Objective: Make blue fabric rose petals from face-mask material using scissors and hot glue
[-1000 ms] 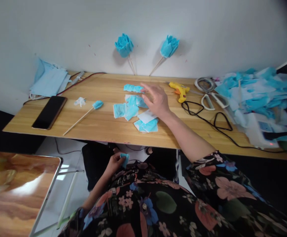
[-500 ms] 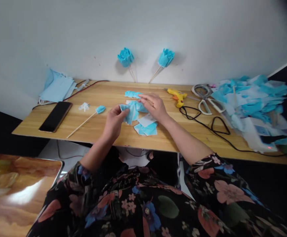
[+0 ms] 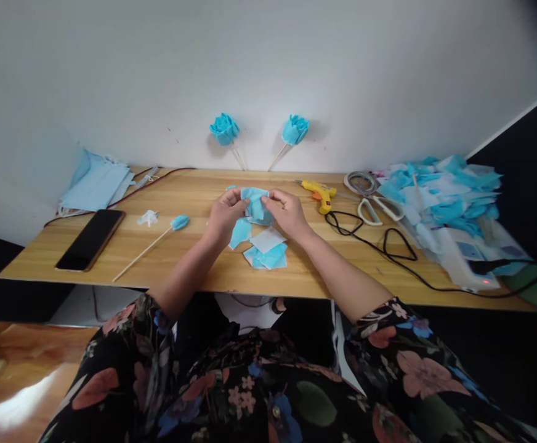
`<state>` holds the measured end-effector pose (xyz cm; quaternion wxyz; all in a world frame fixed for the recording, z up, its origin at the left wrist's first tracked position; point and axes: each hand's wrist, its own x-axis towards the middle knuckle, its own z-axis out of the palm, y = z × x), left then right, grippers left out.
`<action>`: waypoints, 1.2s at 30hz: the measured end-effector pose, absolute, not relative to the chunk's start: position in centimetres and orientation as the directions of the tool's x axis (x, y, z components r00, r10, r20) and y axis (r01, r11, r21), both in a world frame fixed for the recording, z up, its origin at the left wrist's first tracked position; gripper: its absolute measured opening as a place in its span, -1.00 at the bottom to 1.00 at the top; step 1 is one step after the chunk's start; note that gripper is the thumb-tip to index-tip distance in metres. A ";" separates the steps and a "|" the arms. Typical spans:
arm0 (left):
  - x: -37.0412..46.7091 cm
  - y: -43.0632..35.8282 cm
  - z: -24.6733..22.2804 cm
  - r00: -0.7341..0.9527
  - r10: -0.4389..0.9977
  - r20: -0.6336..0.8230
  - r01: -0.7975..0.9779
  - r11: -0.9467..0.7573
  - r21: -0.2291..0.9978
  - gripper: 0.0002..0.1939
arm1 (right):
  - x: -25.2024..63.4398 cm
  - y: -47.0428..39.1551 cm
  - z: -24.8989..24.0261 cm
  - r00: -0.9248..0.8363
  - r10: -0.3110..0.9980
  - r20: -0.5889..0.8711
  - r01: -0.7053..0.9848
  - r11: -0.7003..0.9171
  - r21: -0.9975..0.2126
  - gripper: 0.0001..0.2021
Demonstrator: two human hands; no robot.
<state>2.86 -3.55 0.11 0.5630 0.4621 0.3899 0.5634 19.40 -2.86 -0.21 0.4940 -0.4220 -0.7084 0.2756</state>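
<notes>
Between my two hands is a small piece of blue fabric (image 3: 255, 198), like face-mask cloth. My left hand (image 3: 226, 214) pinches its left edge and my right hand (image 3: 287, 214) pinches its right edge. Below them, several blue and white cut pieces (image 3: 268, 255) lie loosely overlapped on the wooden table (image 3: 194, 271). Left of my left hand lies a thin stick with a small blue bud (image 3: 180, 223) on its end. Two blue fabric flowers on sticks, a left one (image 3: 225, 130) and a right one (image 3: 295, 130), lean against the wall.
At the right are a yellow glue gun (image 3: 319, 195) with a black cord, white-handled scissors (image 3: 370, 212), a heap of blue and white scraps (image 3: 444, 191) and a power strip (image 3: 469, 258). A phone (image 3: 90, 240) and a stack of face masks (image 3: 95, 181) lie left.
My right hand has come over to the fabric piece and now pinches it too. The piece is raised and held between both hands. The camera view has tilted up slightly.
</notes>
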 end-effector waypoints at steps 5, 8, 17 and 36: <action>2.1 -3.7 0.6 0.025 0.999 0.037 -0.299 -0.028 0.954 -0.70 | 19.5 -2.9 -0.2 -0.140 0.891 0.431 0.262 0.453 -0.852 -0.69; 2.0 -3.6 0.8 0.026 0.999 0.031 -0.307 -0.022 0.951 -0.70 | 19.5 -2.7 -0.3 -0.127 0.908 0.398 0.238 0.418 -0.877 -0.68; 1.6 -3.0 0.8 0.120 0.993 0.002 -0.263 0.029 0.964 -0.53 | 20.0 -2.1 -1.0 -0.116 0.915 0.387 0.254 0.404 -0.879 -0.61; -2.0 -16.2 1.1 0.111 0.914 0.391 0.107 -0.402 0.909 -0.58 | 20.7 -1.1 -0.7 0.054 0.941 0.334 0.030 0.333 -0.942 -0.73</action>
